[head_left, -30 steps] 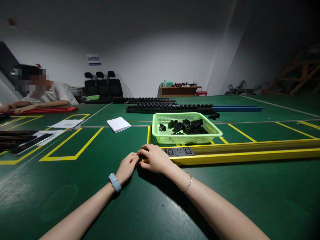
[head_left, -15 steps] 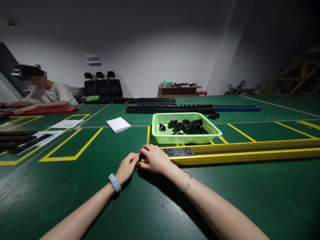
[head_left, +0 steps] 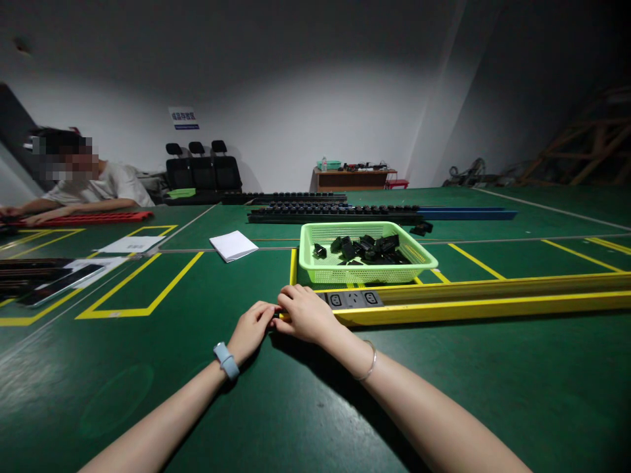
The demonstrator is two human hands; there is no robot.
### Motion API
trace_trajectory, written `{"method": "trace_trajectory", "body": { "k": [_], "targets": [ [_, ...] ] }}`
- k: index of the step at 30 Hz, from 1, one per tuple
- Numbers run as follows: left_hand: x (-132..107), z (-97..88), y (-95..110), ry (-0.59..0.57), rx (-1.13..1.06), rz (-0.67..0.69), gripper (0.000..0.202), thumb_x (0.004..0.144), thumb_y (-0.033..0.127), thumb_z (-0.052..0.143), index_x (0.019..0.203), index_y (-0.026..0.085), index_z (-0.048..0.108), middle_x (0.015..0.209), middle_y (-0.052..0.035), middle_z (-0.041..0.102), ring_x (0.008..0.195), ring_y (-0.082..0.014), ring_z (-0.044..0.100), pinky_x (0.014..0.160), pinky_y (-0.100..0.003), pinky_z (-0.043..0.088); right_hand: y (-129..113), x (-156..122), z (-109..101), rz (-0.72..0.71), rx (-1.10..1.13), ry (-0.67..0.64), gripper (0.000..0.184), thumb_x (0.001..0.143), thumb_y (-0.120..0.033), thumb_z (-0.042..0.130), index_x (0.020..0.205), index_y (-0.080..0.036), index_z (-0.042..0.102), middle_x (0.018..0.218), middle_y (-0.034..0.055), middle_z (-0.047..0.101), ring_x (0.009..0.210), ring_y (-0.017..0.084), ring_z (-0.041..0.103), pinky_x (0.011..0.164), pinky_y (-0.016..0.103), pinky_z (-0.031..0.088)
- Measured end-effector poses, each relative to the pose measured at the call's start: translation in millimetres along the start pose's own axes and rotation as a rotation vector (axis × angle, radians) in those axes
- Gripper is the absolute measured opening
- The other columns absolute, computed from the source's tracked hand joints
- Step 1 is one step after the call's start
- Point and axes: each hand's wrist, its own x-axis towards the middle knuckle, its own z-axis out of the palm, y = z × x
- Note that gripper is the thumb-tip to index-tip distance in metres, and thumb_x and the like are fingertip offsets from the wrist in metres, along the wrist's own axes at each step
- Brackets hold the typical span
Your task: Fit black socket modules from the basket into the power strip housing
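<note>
A long yellow channel (head_left: pixel 468 307) lies across the green table, its left end under my hands. Black socket modules (head_left: pixel 353 300) sit in the channel just right of my fingers. My right hand (head_left: pixel 306 314) is wrapped over the channel's left end. Against that same end, my left hand (head_left: pixel 254 330) has its fingers pinched together, touching a small dark piece that my fingers mostly hide. Directly behind the channel stands a light green basket (head_left: pixel 367 272) with several black parts (head_left: pixel 367 248) in it.
A folded white paper (head_left: pixel 233 246) lies left of the basket. Black strips (head_left: pixel 335 215) and a blue channel (head_left: pixel 468 214) lie farther back. At the far left a person (head_left: pixel 108 184) sits by a red strip (head_left: pixel 108 218). Dark bars and a phone-like slab (head_left: pixel 64 286) rest nearer.
Both hands stay at the channel's left end, with only a very slight shift of the right hand. The person at the far left has moved their head slightly to the right.
</note>
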Motion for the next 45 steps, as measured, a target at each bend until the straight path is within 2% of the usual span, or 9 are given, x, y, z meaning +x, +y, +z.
{"method": "trace_trajectory", "body": {
  "k": [9,21,26,30,35,37,39,42,45],
  "targets": [
    [0.3,0.0,-0.6,0.002,-0.015,-0.009,0.035,0.087,0.042,0.045,0.092,0.019,0.071,0.097,-0.0065,0.067,0.089,-0.0207,0.061,0.08,-0.031,0.048,-1.9,-0.3,4.0,0.0,-0.018,0.026,0.027,0.085,-0.045,0.058,0.09,-0.019,0.054,0.098,0.0059,0.059,0.093,0.021,0.054,0.084,0.034,0.041],
    [-0.1,-0.1,-0.4,0.01,-0.007,0.005,0.034,0.087,0.041,0.045,0.088,0.019,0.071,0.097,-0.0059,0.067,0.088,-0.0203,0.06,0.08,-0.031,0.047,-1.7,0.4,9.4,-0.009,-0.029,0.048,0.025,0.085,-0.043,0.057,0.089,-0.018,0.056,0.104,0.009,0.061,0.098,0.022,0.055,0.087,0.035,0.042],
    [-0.2,-0.7,0.3,0.005,0.007,0.016,0.035,0.086,0.043,0.045,0.087,0.019,0.071,0.097,-0.0061,0.068,0.09,-0.0211,0.06,0.083,-0.031,0.047,-1.7,0.1,8.0,-0.004,-0.017,0.041,0.024,0.085,-0.041,0.059,0.089,-0.018,0.056,0.104,0.0093,0.06,0.099,0.022,0.055,0.087,0.035,0.041],
    [0.2,-0.2,-2.1,0.0,-0.012,0.024,0.036,0.088,0.042,0.043,0.088,0.019,0.07,0.096,-0.0055,0.067,0.089,-0.02,0.061,0.08,-0.029,0.047,-1.1,0.2,1.9,-0.01,0.048,0.019,0.029,0.085,-0.046,0.057,0.089,-0.018,0.055,0.099,0.0094,0.061,0.097,0.022,0.056,0.086,0.035,0.041],
    [-1.1,0.9,-3.5,-0.012,-0.048,0.038,0.038,0.091,0.044,0.04,0.09,0.018,0.068,0.081,-0.003,0.064,0.07,-0.0169,0.056,0.067,-0.027,0.046,6.4,4.6,-12.1,0.096,0.272,0.025,0.024,0.091,-0.038,0.049,0.104,-0.018,0.053,0.091,0.0059,0.065,0.086,0.018,0.061,0.075,0.028,0.042],
    [-3.5,1.2,0.0,-0.045,-0.057,0.059,0.037,0.091,0.044,0.04,0.098,0.019,0.067,0.087,-0.0034,0.064,0.07,-0.0162,0.056,0.066,-0.027,0.046,12.5,7.3,-20.9,0.141,0.304,0.058,0.021,0.092,-0.032,0.048,0.107,-0.017,0.053,0.094,0.0069,0.066,0.087,0.017,0.061,0.075,0.027,0.042],
    [-7.0,1.9,5.5,-0.077,-0.034,0.108,0.034,0.091,0.042,0.042,0.104,0.02,0.064,0.096,-0.0046,0.064,0.076,-0.0167,0.058,0.071,-0.028,0.047,19.3,9.5,-33.3,0.16,0.278,0.08,0.016,0.091,-0.028,0.049,0.101,-0.017,0.057,0.095,0.0075,0.067,0.089,0.017,0.061,0.077,0.028,0.042],
    [-13.0,4.8,12.7,-0.105,0.076,0.224,0.029,0.089,0.039,0.047,0.107,0.02,0.061,0.102,-0.0061,0.062,0.09,-0.0195,0.058,0.082,-0.031,0.046,26.6,9.3,-61.0,0.215,0.268,0.121,0.015,0.091,-0.026,0.048,0.092,-0.018,0.061,0.089,0.0057,0.068,0.082,0.016,0.062,0.073,0.026,0.042],
    [-17.0,9.1,13.6,-0.113,0.18,0.312,0.027,0.089,0.038,0.048,0.109,0.02,0.057,0.104,-0.0072,0.061,0.097,-0.0213,0.057,0.088,-0.034,0.044,25.2,2.5,-100.8,0.236,0.281,0.201,0.016,0.092,-0.027,0.048,0.088,-0.019,0.061,0.086,0.0032,0.068,0.079,0.014,0.063,0.071,0.024,0.043]
  ]
}}
